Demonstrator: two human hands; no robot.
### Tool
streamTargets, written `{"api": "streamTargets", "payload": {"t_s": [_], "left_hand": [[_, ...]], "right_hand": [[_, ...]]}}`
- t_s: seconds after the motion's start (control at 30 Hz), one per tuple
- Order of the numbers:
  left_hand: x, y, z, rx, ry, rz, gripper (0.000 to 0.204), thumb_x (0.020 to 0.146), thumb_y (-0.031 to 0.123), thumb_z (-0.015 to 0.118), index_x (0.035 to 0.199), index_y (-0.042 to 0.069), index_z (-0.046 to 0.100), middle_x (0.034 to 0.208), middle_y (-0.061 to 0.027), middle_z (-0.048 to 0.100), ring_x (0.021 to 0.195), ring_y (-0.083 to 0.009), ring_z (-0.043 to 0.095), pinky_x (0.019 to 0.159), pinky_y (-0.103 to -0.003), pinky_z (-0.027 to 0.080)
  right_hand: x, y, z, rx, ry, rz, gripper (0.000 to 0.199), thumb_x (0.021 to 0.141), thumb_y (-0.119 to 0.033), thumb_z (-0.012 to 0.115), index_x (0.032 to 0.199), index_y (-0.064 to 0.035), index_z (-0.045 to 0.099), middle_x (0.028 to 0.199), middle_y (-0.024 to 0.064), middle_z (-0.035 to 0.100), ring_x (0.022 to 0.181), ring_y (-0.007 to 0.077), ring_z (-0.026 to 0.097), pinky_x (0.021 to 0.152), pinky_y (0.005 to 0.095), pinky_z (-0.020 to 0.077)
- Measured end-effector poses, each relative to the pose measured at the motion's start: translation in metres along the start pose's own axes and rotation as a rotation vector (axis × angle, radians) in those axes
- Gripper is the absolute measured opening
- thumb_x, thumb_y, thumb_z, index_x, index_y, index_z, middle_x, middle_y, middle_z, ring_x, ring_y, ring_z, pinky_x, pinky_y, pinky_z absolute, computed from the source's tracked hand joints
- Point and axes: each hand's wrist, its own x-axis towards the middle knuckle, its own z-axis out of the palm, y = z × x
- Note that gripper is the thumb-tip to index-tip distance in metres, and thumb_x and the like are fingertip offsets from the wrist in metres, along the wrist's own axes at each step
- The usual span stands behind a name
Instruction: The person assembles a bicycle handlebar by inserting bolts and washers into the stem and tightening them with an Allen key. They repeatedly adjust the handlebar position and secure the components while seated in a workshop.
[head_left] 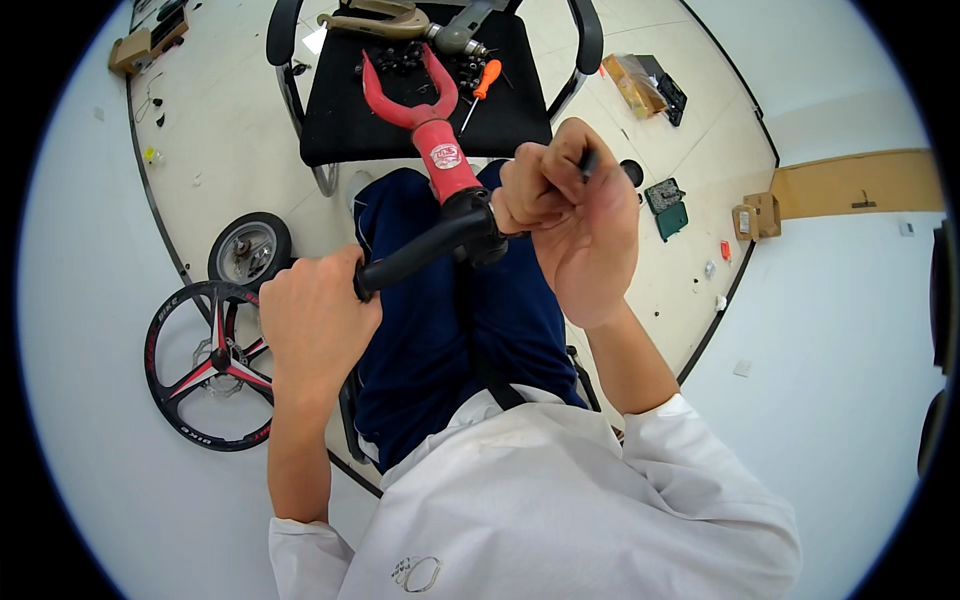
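Observation:
A red bicycle fork [432, 125] with a white badge points away from me, its two prongs over the chair seat. At its near end a black stem clamp [472, 222] joins a black handlebar [425, 245] that slants down to the left. My left hand [320, 315] is closed at the handlebar's left end. Beside the clamp, my right hand [575, 220] has curled fingers around something small and dark, of which only a bit [588, 160] shows. That hand hides whatever lies right of the clamp.
Ahead stands a black armchair [330, 135] bearing a power tool [455, 40], small black parts and an orange screwdriver [487, 80]. Two wheels, one a three-spoked wheel [222, 360], are at my left. Boxes [765, 213] and an open green case [668, 205] lie on the floor at right.

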Motion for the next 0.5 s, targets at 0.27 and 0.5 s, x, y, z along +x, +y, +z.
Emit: {"api": "streamTargets", "payload": {"t_s": [0.27, 0.5], "left_hand": [[-0.001, 0.003, -0.002, -0.001, 0.006, 0.013, 0.012, 0.073, 0.016, 0.078, 0.081, 0.008, 0.074, 0.059, -0.0139, 0.064, 0.056, -0.0345, 0.066, 0.054, -0.04, 0.049], [0.0, 0.003, -0.001, 0.003, -0.002, 0.009, 0.012, 0.074, 0.016, 0.078, 0.083, 0.009, 0.075, 0.059, -0.0142, 0.064, 0.056, -0.0345, 0.066, 0.054, -0.04, 0.049]], "right_hand": [[0.002, -0.008, 0.008, -0.161, 0.059, 0.054, 0.039, 0.092, -0.033, 0.048, 0.069, -0.01, 0.026, 0.06, 0.0005, 0.023, 0.056, 0.0119, 0.019, 0.05, 0.0304, 0.0193], [0.01, -0.014, 0.003, -0.035, -0.071, 0.135, 0.037, 0.083, -0.034, 0.051, 0.069, -0.0101, 0.026, 0.06, 0.0007, 0.023, 0.056, 0.0126, 0.022, 0.051, 0.0304, 0.0204]]}}
